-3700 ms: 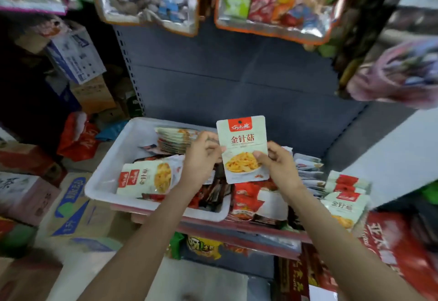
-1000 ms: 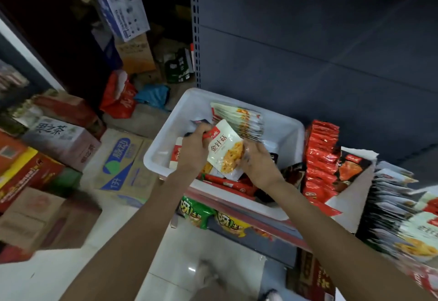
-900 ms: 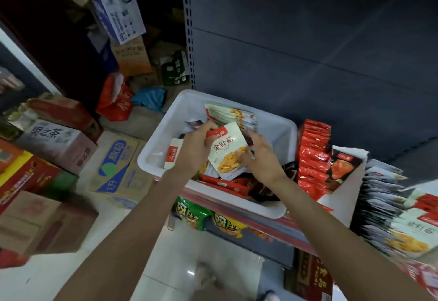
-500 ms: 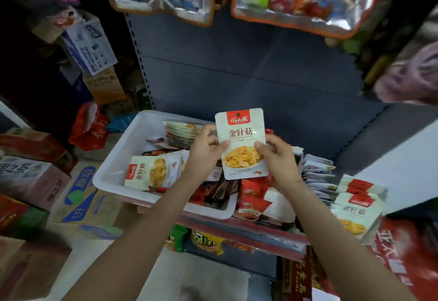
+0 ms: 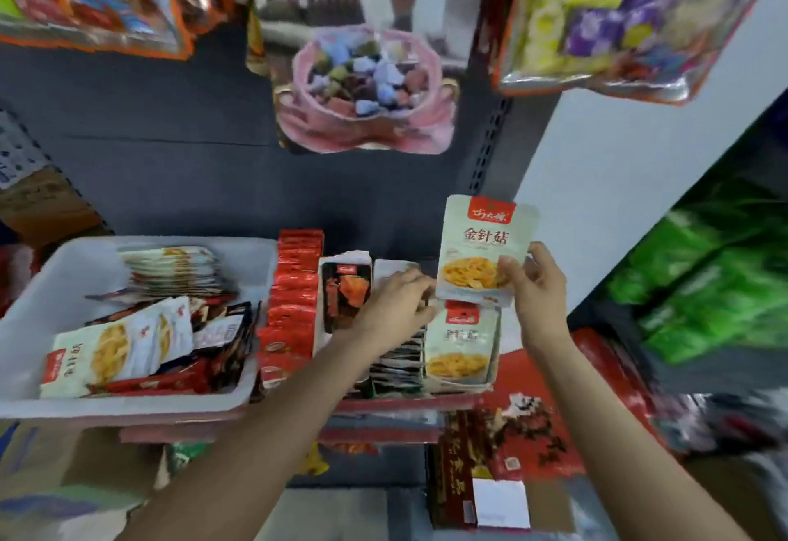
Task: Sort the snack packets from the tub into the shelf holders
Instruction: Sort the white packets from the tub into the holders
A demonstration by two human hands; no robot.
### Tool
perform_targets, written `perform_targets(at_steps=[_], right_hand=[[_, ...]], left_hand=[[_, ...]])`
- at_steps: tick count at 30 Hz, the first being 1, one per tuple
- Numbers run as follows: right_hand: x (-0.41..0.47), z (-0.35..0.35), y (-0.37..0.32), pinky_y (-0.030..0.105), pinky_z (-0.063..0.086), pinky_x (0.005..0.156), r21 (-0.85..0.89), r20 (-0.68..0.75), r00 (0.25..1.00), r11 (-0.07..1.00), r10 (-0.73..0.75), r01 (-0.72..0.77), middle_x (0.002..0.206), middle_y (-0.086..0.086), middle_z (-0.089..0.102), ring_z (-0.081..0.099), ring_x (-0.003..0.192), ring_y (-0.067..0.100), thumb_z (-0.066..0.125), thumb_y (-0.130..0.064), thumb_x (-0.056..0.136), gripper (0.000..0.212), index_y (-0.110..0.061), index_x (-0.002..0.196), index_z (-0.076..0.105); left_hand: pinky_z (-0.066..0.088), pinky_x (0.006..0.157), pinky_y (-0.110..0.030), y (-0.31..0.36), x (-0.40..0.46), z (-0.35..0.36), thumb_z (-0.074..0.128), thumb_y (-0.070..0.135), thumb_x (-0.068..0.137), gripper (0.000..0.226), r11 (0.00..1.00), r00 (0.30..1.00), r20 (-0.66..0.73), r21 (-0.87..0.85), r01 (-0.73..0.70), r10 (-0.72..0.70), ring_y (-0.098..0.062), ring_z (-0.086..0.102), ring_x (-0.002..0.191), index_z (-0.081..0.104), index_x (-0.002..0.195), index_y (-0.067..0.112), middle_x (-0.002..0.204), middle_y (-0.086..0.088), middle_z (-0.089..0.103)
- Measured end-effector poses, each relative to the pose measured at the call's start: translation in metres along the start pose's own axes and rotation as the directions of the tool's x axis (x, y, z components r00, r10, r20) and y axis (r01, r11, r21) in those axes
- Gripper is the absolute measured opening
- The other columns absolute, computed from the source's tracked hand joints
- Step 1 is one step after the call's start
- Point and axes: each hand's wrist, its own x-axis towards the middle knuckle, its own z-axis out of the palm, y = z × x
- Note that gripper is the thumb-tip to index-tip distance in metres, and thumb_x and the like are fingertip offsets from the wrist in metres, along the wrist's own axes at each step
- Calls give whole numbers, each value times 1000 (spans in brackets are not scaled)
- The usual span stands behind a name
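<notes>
My right hand [image 5: 537,285] pinches a white enoki-mushroom packet [image 5: 486,242] by its lower right edge and holds it upright above the shelf holder of matching white packets [image 5: 462,344]. On the tops of the packets in that holder lies my left hand [image 5: 396,306], fingers spread toward the held packet; it grips nothing that I can see. The white tub [image 5: 64,285] stands at the left on the shelf, with more white mushroom packets [image 5: 115,344] and dark and red packets in it.
A row of red packets [image 5: 298,285] and a holder of dark packets [image 5: 345,293] stand between the tub and the white-packet holder. Big candy bags [image 5: 366,88] hang overhead. Green bags [image 5: 716,276] fill the shelf at right. Cartons lie below.
The packet has moved right, from over the tub to above the white-packet holder. My left hand has let go of it and now lies on the holder's packets.
</notes>
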Motion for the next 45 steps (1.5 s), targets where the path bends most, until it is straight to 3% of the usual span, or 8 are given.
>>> perform_targets(at_steps=[3,9,12,27,32,36,40,45], right_hand=[[7,-20,9,22,53,71,34,19,999,999,26,-26,103,5,69,67,89,7,51,-8,94,8,-11,100,55],[12,-27,17,28,56,71,161,98,991,982,87,-102,105,-1,69,69,93,14,50,-7,95,9,-9,104,52],[10,-27,19,25,57,69,172,134,989,982,58,-81,105,0,69,69,92,14,49,-7,95,8,-6,104,50],[-2,-27,66,12,44,66,-483,199,976,875,92,16,102,1,54,53,90,13,68,-9,83,18,-8,101,65],[-3,-23,64,25,47,80,-548,197,980,832,24,90,102,-2,52,52,96,13,72,-9,79,38,-16,113,56],[-4,-22,60,27,46,83,-611,372,926,733,-68,299,100,1,61,53,96,15,62,-5,86,20,-14,104,66],[-3,-16,53,28,43,88,-703,445,893,588,-73,399,106,5,61,51,104,20,61,-8,88,20,-13,107,68],[-10,32,26,34,46,89,-598,437,894,710,-99,371,104,4,61,54,100,19,62,-15,89,19,-14,107,66]], left_hand=[[36,101,-34,5,2,14,55,27,93,36,998,999,32,41,42,-44,-17,46,118,55,128,17,123,-1,53],[47,88,-25,18,4,17,65,22,88,38,926,943,-202,-328,188,-263,-8,56,98,50,122,13,107,5,58],[44,93,-30,18,2,18,69,22,84,42,979,973,-143,-124,163,-180,-16,51,112,51,121,13,121,-1,57],[49,69,-11,21,-2,18,64,9,87,39,912,927,-256,-374,167,-274,-1,60,78,50,122,18,90,7,61],[52,77,-31,19,-4,20,63,12,87,23,999,969,-243,-19,49,-52,-9,61,82,61,109,19,91,5,64],[29,94,-34,16,-4,31,58,31,90,25,950,992,-118,304,72,-38,-15,47,110,63,114,25,112,4,59],[28,96,-33,17,-8,24,58,34,90,30,958,985,-163,266,107,-64,-15,44,114,59,119,26,119,5,56],[46,89,-38,-4,-34,-13,62,23,88,19,988,913,-383,11,157,-141,-16,57,99,64,106,18,103,1,64]])
